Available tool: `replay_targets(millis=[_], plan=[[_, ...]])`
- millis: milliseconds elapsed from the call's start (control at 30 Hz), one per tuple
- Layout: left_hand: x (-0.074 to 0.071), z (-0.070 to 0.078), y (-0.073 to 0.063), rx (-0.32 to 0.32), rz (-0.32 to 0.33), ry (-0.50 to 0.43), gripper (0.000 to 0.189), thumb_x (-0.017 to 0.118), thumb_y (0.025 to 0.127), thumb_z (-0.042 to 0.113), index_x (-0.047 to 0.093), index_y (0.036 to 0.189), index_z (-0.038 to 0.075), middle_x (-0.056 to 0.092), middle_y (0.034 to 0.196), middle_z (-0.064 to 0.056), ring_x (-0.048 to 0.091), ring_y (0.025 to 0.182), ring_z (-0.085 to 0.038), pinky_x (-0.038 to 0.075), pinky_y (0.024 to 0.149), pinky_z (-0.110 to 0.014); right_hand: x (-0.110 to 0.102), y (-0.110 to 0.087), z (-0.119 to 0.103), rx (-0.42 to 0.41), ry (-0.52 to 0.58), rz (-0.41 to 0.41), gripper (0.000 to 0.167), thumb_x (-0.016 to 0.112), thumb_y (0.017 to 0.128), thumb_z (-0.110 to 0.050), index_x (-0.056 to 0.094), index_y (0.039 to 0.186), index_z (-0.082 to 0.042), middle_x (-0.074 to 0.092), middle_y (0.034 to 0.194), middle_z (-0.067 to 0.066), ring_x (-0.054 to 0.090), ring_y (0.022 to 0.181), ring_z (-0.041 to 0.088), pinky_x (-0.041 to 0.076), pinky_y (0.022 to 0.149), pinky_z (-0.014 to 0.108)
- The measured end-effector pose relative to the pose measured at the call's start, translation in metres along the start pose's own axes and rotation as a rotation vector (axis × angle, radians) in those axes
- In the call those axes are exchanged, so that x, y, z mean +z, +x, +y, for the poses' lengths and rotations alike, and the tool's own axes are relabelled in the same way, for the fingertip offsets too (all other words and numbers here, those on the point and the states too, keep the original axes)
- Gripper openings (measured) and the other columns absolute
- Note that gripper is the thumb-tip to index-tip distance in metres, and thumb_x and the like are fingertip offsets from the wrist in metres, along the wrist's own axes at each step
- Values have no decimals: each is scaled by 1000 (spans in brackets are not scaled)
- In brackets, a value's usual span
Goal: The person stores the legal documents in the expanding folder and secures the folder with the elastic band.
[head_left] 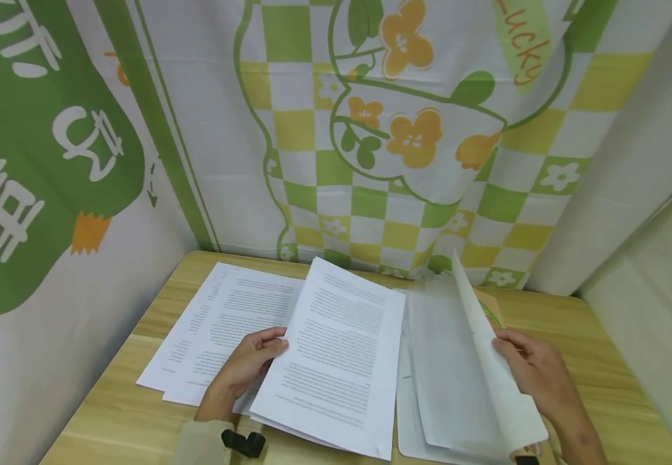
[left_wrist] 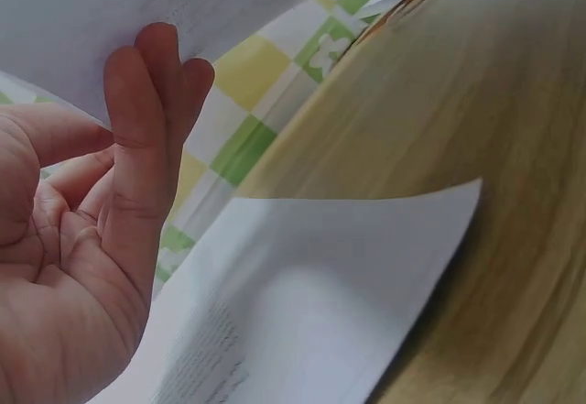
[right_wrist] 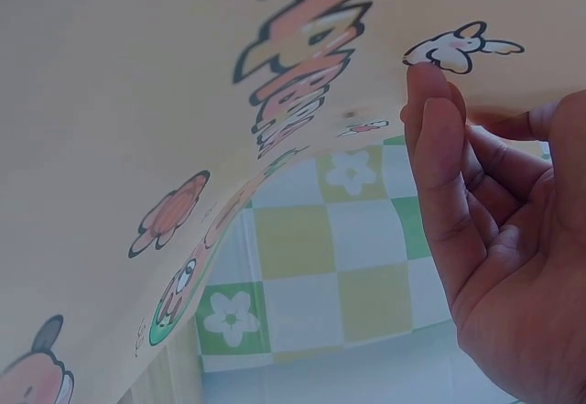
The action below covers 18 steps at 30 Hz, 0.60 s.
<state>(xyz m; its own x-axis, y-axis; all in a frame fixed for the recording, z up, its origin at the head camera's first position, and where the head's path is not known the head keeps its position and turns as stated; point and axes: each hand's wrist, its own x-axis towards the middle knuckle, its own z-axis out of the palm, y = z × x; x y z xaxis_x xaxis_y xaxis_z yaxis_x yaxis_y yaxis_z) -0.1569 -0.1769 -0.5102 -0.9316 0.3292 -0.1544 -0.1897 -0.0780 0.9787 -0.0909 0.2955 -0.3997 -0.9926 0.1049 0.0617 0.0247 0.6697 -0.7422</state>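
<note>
My left hand (head_left: 245, 365) pinches a small stack of printed sheets (head_left: 336, 349) by the left edge, thumb on top. In the left wrist view, its fingers (left_wrist: 137, 147) press the underside of the held paper (left_wrist: 82, 10). My right hand (head_left: 536, 371) grips the raised cover (head_left: 487, 336) of a folder by its right side. Inside the folder lies a translucent, greyish sleeve (head_left: 446, 368). The right wrist view shows cartoon figures and lettering on the outside of the cover (right_wrist: 119, 92), pinched between thumb and fingers.
More printed sheets (head_left: 196, 329) lie overlapping at the left of the wooden table (head_left: 609, 368), partly beneath the held stack. A patterned curtain (head_left: 365, 213) hangs behind the table's back edge. A pale wall (head_left: 649, 278) stands on the right.
</note>
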Motion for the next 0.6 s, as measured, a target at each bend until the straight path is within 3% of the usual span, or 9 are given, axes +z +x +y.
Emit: replay_targets(millis=[200,433,600], plan=[[4,-3,3,2,-41,-1,51,62,103,12,47,144,-14,73,109,-10,71,92,-18,57,75,-30,1,1,1,-1,2,-1,41,57,107,-34,69,127,-1,72,103,16,64,66,16,53,54,34],[10,-6,9,25,-69,-4,48,61,104,10,48,143,-14,73,110,-12,71,93,-18,57,77,-30,1,1,-2,17,-8,-16,44,55,107,-37,68,129,-1,69,86,9,59,61,17,50,52,33],[14,-8,12,23,-77,-7,49,61,104,10,47,143,-15,73,110,-11,71,92,-17,57,75,-29,1,3,-3,11,5,-16,44,55,107,-36,68,129,-1,69,87,9,60,62,16,51,53,33]])
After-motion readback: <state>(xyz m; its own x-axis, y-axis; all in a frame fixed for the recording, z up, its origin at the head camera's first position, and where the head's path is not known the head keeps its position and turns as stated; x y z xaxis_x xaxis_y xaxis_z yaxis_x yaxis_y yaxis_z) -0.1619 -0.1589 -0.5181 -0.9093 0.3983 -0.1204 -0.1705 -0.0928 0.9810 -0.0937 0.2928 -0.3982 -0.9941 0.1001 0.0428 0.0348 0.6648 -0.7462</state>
